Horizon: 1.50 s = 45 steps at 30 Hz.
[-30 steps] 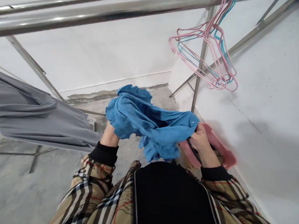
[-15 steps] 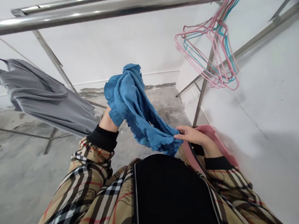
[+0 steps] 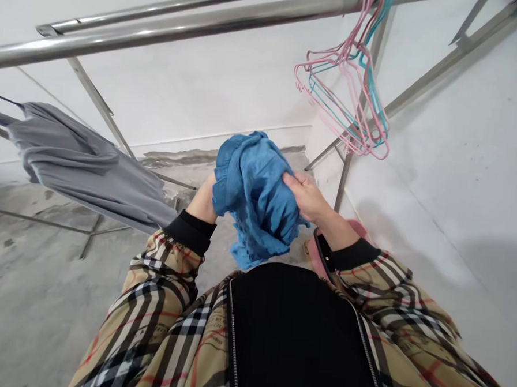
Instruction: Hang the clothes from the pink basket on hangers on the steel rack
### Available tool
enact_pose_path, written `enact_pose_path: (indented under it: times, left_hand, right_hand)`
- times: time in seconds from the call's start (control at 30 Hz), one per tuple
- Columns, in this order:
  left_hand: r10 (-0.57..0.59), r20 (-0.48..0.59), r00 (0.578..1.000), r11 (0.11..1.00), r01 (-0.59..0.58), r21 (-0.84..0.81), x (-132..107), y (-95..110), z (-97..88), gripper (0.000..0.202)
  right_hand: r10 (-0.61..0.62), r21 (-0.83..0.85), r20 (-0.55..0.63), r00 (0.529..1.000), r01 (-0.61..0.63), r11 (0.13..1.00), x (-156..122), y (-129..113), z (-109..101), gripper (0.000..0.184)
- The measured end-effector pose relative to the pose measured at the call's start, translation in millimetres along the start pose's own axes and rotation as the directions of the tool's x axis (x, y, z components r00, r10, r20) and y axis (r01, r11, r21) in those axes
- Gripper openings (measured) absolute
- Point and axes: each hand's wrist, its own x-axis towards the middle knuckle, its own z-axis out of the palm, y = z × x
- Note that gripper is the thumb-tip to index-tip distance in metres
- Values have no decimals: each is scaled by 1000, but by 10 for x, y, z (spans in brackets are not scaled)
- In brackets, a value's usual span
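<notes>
A blue garment (image 3: 259,188) with ruffled edges is bunched up in front of my body, its kind not clear from the folds. My left hand (image 3: 205,199) is inside it; the cloth covers the fingers, so only the wrist and the heel of the hand show. At the garment's right side, my right hand (image 3: 307,197) pinches the fabric, thumb on top. Some of the cloth hangs below, just above my black top.
Pink and blue hangers (image 3: 354,100) hang at the right from a metal rail (image 3: 184,28). A grey garment (image 3: 87,161) hangs on a purple hanger (image 3: 3,108) at the left. Behind my right forearm, a pink basin (image 3: 321,260) is partly visible near the wall.
My right hand has moved left and up towards my left hand. The blue garment, stretched out between them before, is now gathered into a bunch. My left hand has shifted slightly right.
</notes>
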Motion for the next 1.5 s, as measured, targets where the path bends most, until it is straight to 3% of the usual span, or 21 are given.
enact_pose_path:
  times: [0.1, 0.17, 0.23, 0.27, 0.37, 0.5, 0.63, 0.73, 0.83, 0.97, 1.03, 1.07, 1.17, 1.23, 1.27, 1.33, 1.37, 1.43, 1.5]
  left_hand:
    - [-137, -91, 986, 989, 131, -66, 148, -133, 35, 8]
    - [-146, -238, 960, 983, 114, -145, 54, -295, 47, 12]
    - [-67, -368, 927, 986, 6, -164, -153, -510, 72, 16]
    - [-31, -357, 934, 991, -17, -131, -270, -628, 97, 19]
    - [-12, -158, 987, 998, 20, 51, -548, -951, 243, 26]
    - [20, -61, 998, 975, -6, 221, -587, -1111, 456, 37]
    - [-81, -88, 993, 994, 87, 60, -404, -875, 417, 30]
    - [-87, -172, 981, 996, 83, -26, -263, -554, 254, 31]
    - [22, -224, 974, 998, -9, 60, -166, -249, 108, 29]
    - [314, -199, 928, 899, -223, 378, -164, 31, 54, 27]
    - [388, -139, 911, 829, -280, 483, -234, 113, 90, 26]
    - [372, -120, 921, 830, -271, 488, -284, 142, 118, 25]
    - [127, -67, 990, 922, -93, 375, -470, 201, 213, 23]
    - [-28, -33, 999, 956, 37, 291, -590, 234, 262, 21]
    - [-66, -25, 998, 963, 70, 260, -640, 251, 279, 21]
    - [-79, -26, 997, 973, 82, 215, -714, 281, 302, 20]
    - [-75, -25, 997, 976, 79, 204, -736, 290, 310, 19]
    - [-65, -14, 998, 977, 67, 200, -759, 294, 319, 17]
    - [-63, 7, 998, 978, 60, 200, -761, 281, 322, 17]
  right_hand:
    - [19, 153, -114, 993, -2, 988, 61, -94, -70, 46]
    - [-3, 133, -137, 991, 21, 991, 99, -157, -113, 46]
    - [-25, 71, -130, 991, 35, 997, 131, -206, -141, 47]
    - [-34, 38, -122, 992, 39, 999, 143, -223, -144, 48]
    - [-48, -37, -84, 995, 45, 998, 164, -251, -106, 52]
    - [-81, -80, -35, 996, 78, 994, 176, -264, -72, 55]
    - [-208, -272, -114, 971, 171, 947, 195, -290, -316, 50]
    - [-344, -581, -174, 923, 186, 792, 191, -310, -629, 39]
    - [-433, -799, -197, 880, 113, 591, 168, -320, -887, 30]
    - [-489, -868, -195, 850, 82, 489, 144, -289, -1117, 23]
    - [-449, -884, -190, 873, 48, 466, 123, -246, -1217, 23]
    - [-400, -892, -179, 899, 23, 451, 103, -221, -1262, 23]
    - [-96, -909, -30, 995, 12, 416, -14, -179, -1348, 22]
    - [64, -897, 107, 992, 68, 437, -117, -223, -1358, 22]
    - [58, -884, 136, 989, 94, 459, -161, -275, -1353, 22]
    - [-129, -870, 72, 989, 125, 478, -201, -434, -1341, 23]
    - [-268, -876, -2, 964, 127, 464, -188, -531, -1337, 23]
    - [-500, -915, -132, 856, 89, 394, -86, -719, -1340, 21]
    - [-625, -955, -209, 752, -21, 295, 93, -850, -1357, 17]
